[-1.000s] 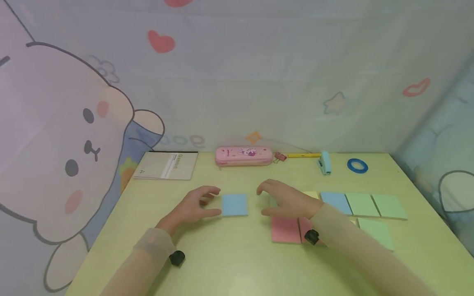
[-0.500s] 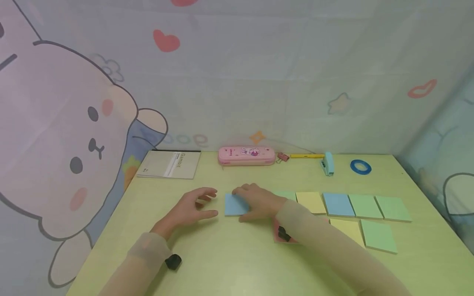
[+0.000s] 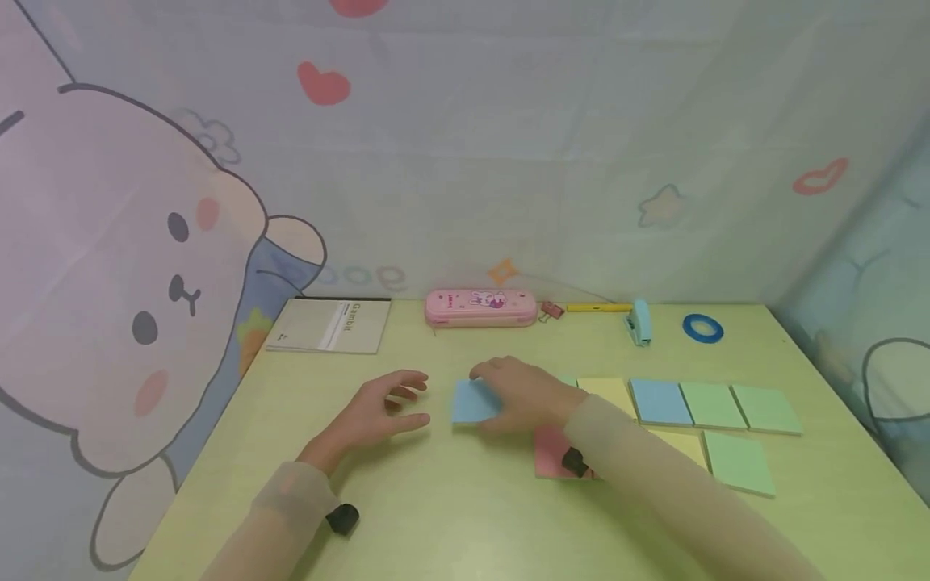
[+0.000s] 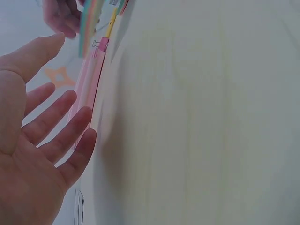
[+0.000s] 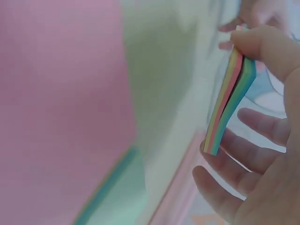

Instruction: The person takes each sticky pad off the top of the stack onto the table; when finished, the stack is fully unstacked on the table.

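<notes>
In the head view, my right hand (image 3: 526, 393) pinches a pad of sticky notes (image 3: 472, 401), blue on top. The right wrist view shows the pad (image 5: 225, 101) between thumb and fingers, its edge striped yellow, pink and blue-green, with a dark gap between layers. It is raised off the table. My left hand (image 3: 374, 410) stands to the left of the pad, fingers apart and loosely bent, touching nothing. Right of the right hand, a pink sticky-note pad (image 3: 550, 452) lies partly under the sleeve, and a yellow pad (image 3: 606, 395) lies behind it.
Further right lie a blue pad (image 3: 661, 402) and several green pads (image 3: 739, 462) in two rows. Along the back are a notebook (image 3: 330, 325), a pink pencil case (image 3: 481, 308), a binder clip (image 3: 551, 311), a yellow pencil (image 3: 599, 307), a stapler (image 3: 639, 323) and blue tape (image 3: 702, 328).
My right hand has moved left onto the blue-topped pad, taken hold of it and shifted it slightly right, off the table. The left hand has barely moved.
</notes>
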